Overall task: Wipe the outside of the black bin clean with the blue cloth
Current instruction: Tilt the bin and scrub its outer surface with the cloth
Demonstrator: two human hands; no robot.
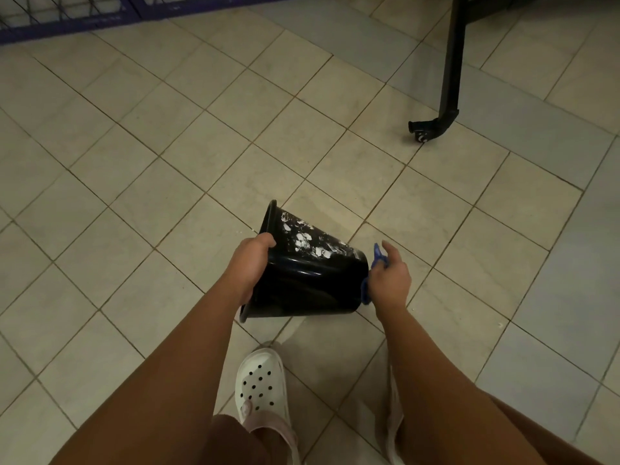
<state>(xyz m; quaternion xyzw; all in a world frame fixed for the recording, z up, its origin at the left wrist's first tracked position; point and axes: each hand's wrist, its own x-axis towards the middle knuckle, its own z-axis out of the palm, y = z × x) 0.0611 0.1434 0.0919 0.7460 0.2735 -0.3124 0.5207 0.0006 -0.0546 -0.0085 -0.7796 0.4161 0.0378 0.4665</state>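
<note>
The bin (302, 280) is held tipped on its side over the floor (167, 162), its open mouth turned left and its base turned right, just ahead of the person's foot. The left grip (250, 263) has its fingers curled over the rim at the mouth, thumb side up, and holds the bin there. The right grip (391, 280) is at the base end, its fingers closed round the cloth (365, 292), which is bunched small and shows blue above and below the hand; it lies against the edge of the base. The upper side of the bin is blotched with white patches, thickest near the rim and thinning toward the base, while the lower side is glossy black and catches a streak of light. The floor is laid with pale beige square tiles and dark grout lines that run on a slant. A white clog (261, 380) with round holes stands on it below the bin. At the far right a black metal leg (451, 62) comes down to a small caster (421, 130). Along the far left edge runs a purple wire frame (67, 25).
</note>
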